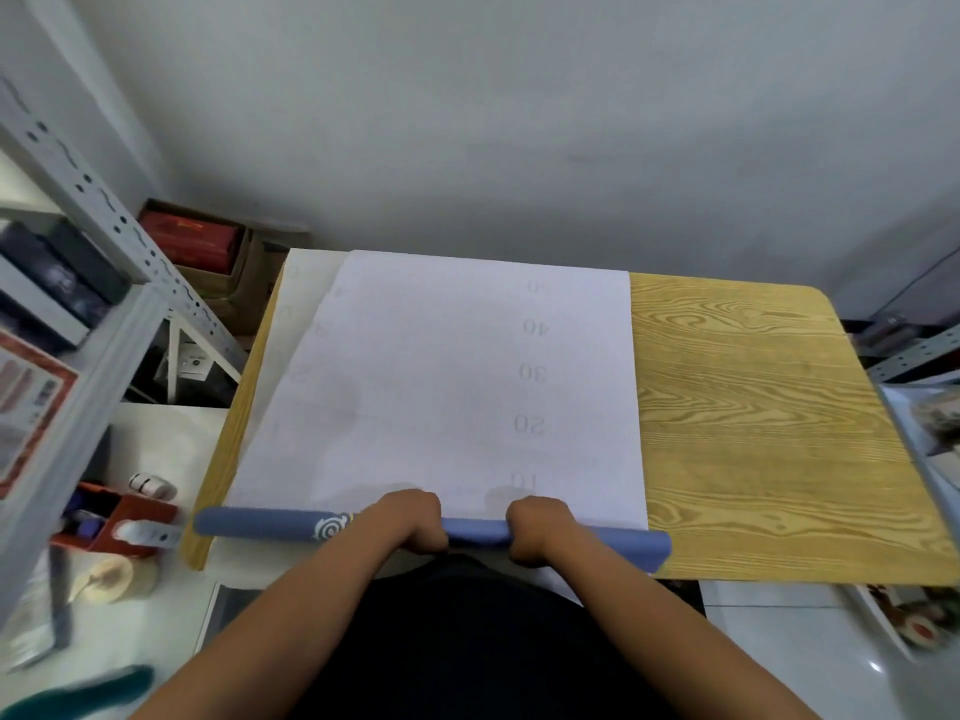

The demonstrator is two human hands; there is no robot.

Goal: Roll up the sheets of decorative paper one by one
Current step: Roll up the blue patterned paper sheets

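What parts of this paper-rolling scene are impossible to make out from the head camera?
- Fingertips of the left hand and right hand: curled under the blue roll.
- The sheet's decorated face: turned down; only faint numbers show on the white back.
- Any sheets beneath: covered; only edges peek out at left.
- Items on the shelf at left: blurred, cut by the frame edge.
- Table near edge: partly hidden by the person's body.

Looks like a small stockroom or craft-shop back rm — cramped, plain grey wall. Landmark: wood-grain table (pixel 753 423) in the middle. Left of it, slotted-angle metal shelving (pixel 104 210) w/ dark boxed goods; behind the table's far-left corner, an open cardboard carton (pixel 234 272) of red boxes on the floor. Near-left of the table — tape dispenser (pixel 130 522) & a tape roll (pixel 111 579). More metal racking (pixel 914 350) right of it.
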